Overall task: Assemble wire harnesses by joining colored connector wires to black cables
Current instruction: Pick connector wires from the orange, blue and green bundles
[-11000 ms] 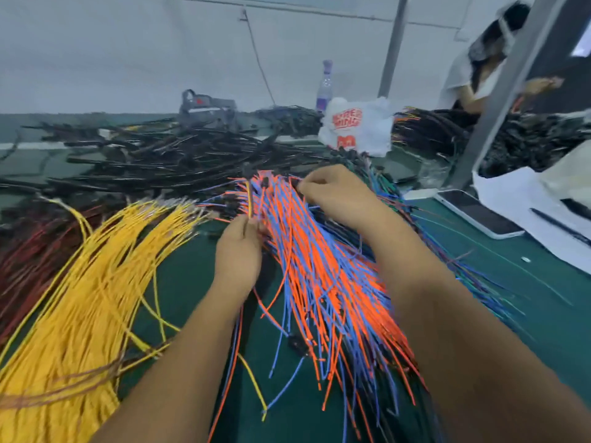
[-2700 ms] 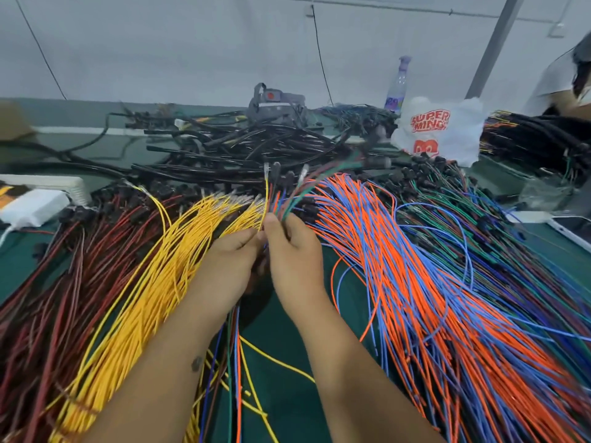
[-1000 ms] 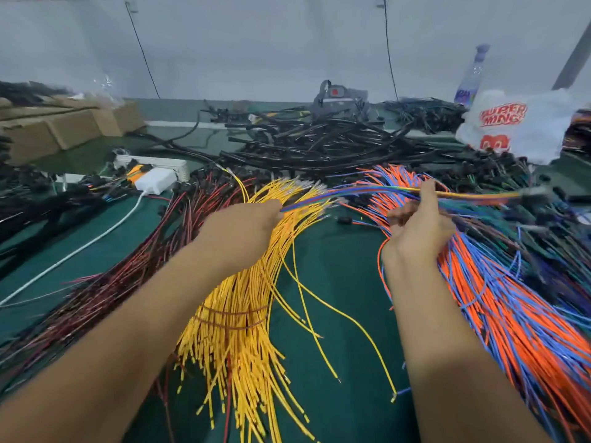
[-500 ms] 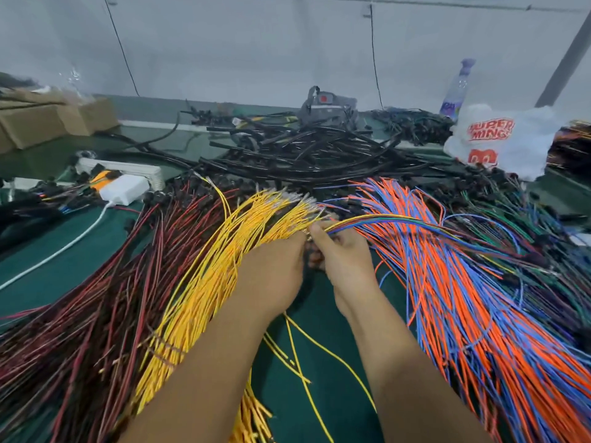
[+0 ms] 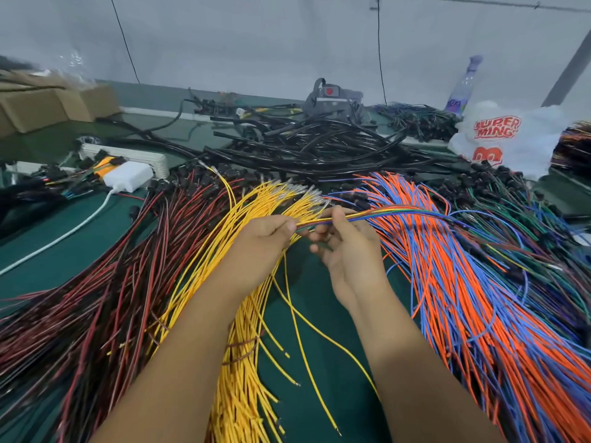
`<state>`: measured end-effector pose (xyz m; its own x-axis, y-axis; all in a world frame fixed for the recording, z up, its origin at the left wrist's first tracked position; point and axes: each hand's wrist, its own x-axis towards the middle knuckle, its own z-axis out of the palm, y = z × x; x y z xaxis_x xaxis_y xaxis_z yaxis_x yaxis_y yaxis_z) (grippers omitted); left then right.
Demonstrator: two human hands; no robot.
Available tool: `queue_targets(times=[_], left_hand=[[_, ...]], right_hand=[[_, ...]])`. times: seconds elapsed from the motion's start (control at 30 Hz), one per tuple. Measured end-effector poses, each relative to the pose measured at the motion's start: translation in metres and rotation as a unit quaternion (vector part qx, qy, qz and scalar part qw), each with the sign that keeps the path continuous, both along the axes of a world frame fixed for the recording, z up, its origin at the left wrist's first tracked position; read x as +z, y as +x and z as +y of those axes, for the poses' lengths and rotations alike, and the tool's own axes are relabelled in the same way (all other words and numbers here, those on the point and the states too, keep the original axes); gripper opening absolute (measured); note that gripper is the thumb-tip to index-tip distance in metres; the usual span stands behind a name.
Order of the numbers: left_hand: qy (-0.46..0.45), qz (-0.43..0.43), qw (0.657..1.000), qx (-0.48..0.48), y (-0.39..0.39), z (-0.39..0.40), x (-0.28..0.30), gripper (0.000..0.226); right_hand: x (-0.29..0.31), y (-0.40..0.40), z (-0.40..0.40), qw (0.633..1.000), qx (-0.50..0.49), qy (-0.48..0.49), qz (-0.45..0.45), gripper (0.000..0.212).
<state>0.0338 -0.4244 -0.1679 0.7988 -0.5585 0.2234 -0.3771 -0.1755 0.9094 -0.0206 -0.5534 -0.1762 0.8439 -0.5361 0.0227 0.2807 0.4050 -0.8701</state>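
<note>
Colored wire bundle (image 5: 383, 212) (yellow, green, blue, orange strands) stretches toward 3 o'clock, pinched by left hand (image 5: 265, 231) and right hand (image 5: 345, 241).

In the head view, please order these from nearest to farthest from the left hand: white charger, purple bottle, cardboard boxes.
From the left hand:
1. White charger, on the left, beside the power strip.
2. Cardboard boxes, far left, at the wall.
3. Purple bottle, far right, at the back.
</note>
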Motion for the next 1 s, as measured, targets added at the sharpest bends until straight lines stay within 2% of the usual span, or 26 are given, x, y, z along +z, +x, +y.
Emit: queue_targets(times=[0.1,0.23,0.33,0.47,0.57,0.63,1.0], left_hand=[[0.062,-0.088,0.994,0.008,-0.003,0.002,-0.004,0.033],[0.094,-0.122,0.988,0.018,-0.003,0.004,-0.005,0.029],[0.110,-0.142,0.984,0.010,-0.003,0.005,-0.005,0.026],[0.039,-0.092,0.995,0.018,-0.001,0.001,-0.003,0.019],[-0.083,0.024,0.994,0.061,0.002,0.000,0.001,0.011],[-0.136,0.088,0.985,0.056,0.003,0.001,0.002,0.007],[-0.171,0.145,0.972,0.063,0.007,0.005,0.002,0.009]], right_hand=[[-0.002,0.000,-0.003,0.996,0.047,-0.062,0.042,0.022],[-0.004,-0.003,-0.007,0.990,0.092,-0.100,0.047,0.008],[-0.005,-0.005,-0.008,0.992,0.083,-0.094,0.030,0.004],[-0.004,-0.004,-0.007,0.994,0.050,-0.099,0.009,0.008],[-0.002,-0.004,-0.005,0.995,0.033,-0.091,-0.022,0.015],[-0.002,-0.004,-0.003,0.995,0.025,-0.090,-0.037,0.016],[-0.001,-0.004,0.001,0.993,-0.011,-0.112,-0.045,0.016]])
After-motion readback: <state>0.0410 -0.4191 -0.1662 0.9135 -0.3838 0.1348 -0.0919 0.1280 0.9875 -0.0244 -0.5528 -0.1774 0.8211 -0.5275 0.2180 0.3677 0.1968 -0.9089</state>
